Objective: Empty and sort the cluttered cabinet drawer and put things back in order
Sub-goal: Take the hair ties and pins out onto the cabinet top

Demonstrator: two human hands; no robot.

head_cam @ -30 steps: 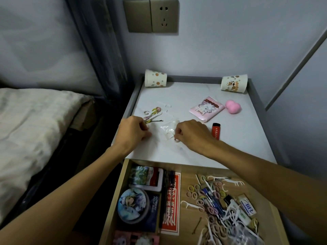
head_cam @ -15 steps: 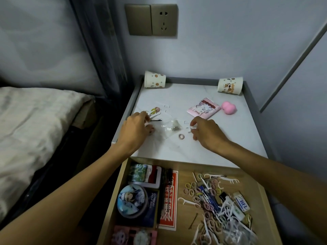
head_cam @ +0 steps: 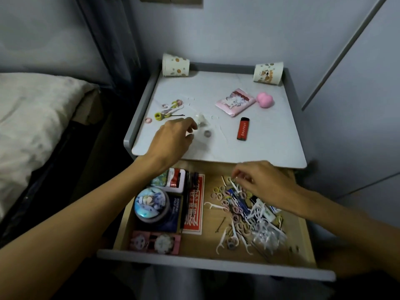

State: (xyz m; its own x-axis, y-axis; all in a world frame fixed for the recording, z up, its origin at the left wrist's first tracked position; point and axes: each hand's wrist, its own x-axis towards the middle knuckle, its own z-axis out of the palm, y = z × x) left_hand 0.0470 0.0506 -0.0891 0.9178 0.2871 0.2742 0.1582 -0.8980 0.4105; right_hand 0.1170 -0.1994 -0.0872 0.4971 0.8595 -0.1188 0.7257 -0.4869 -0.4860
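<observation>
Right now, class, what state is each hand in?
Left hand: fingers curled over the clear bag; grip cannot be told.
Right hand: fingertips pinched together in the drawer; hold cannot be told.

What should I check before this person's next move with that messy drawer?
1. Drawer pulled open: ok.
2. Drawer emptied: not ok, hair ties and floss picks lie inside.
3. Right hand over the hair ties: ok.
4. Right hand gripping anything: cannot tell.
5. Bare space on the cabinet top: ok.
6. Left hand out of the drawer: ok, it is above the cabinet top.
</observation>
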